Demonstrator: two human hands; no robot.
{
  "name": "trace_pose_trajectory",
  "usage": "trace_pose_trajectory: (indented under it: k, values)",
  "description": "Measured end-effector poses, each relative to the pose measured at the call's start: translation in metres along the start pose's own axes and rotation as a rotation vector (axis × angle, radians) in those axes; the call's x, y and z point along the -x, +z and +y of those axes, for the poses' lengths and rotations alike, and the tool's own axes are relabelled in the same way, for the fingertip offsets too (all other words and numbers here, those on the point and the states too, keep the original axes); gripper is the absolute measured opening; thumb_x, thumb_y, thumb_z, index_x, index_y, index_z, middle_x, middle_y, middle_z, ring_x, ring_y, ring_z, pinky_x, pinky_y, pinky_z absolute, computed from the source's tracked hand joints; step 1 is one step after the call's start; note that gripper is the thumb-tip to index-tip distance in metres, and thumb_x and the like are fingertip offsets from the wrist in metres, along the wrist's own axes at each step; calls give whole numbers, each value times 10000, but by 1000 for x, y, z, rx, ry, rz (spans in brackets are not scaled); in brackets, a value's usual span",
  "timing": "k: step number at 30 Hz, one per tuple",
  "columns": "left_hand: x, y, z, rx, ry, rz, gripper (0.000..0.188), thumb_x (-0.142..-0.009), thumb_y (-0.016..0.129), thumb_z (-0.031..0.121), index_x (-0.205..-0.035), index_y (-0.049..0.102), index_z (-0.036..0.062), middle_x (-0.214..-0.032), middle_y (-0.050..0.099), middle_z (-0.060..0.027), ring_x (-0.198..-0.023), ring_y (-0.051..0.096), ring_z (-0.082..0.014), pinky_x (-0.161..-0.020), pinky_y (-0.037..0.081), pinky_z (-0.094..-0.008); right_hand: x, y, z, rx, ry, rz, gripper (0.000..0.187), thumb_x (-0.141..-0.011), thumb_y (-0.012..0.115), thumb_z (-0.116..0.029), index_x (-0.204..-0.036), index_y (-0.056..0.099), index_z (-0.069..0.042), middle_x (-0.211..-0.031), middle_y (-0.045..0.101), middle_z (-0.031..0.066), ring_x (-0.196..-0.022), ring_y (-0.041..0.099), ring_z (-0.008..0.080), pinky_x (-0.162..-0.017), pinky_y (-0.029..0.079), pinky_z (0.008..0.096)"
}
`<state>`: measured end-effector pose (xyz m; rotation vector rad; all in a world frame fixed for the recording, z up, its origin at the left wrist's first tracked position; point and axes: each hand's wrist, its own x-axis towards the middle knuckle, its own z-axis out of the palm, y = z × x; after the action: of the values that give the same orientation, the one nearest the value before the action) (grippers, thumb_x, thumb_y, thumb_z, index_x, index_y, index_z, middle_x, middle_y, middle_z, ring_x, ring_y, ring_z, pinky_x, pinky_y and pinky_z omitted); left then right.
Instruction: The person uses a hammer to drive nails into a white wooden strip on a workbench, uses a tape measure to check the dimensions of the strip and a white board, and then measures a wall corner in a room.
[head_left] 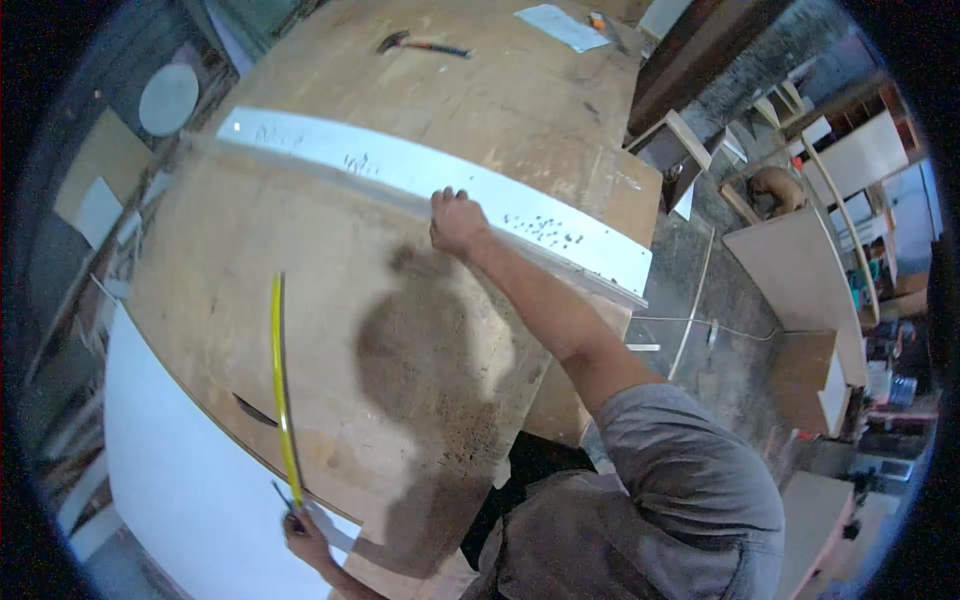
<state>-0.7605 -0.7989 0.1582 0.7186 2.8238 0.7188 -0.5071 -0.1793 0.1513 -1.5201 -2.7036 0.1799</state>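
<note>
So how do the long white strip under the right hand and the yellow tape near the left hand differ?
The white strip is broad and flat and lies slanted along the far side of the wooden board; the yellow tape is thin and runs from near to far. The right hand presses the strip; the left hand holds the tape's near end. Both lie on the board.

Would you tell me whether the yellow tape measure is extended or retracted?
Extended: the yellow tape measure stretches across the plywood board from the left hand.

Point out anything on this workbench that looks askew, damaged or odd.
The yellow tape measure is not flat: it bows in a curve across the wooden board from the left hand. The right hand rests at the white strip, which is speckled with dark marks. Nothing looks spilled or broken.
</note>
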Motion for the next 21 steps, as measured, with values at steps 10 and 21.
trace_pose_trajectory:
  k: [10, 21]
  values:
    - [126, 32, 40, -30, 134, 136, 770, -848, 733, 390, -1408, 422, -38, -1162, 528, -236, -970, 597, -361, -731, 510, -462, 16, -42, 6, -206, 34, -52, 569, -855, 628, -273, -1338, 490, -6, -1367, 497, 230, -1271, 496, 378, -969, 489, 499]
    - [133, 54, 137, -232, 178, 52, 631, -858, 666, 391, -1349, 505, 29, -1227, 573, -284, -1157, 537, -448, -950, 436, -529, 349, -334, -67, -1155, -1557, 99, 590, -890, 657, -311, -1375, 496, -16, -1314, 581, 208, -1189, 582, 313, -1012, 465, 418]
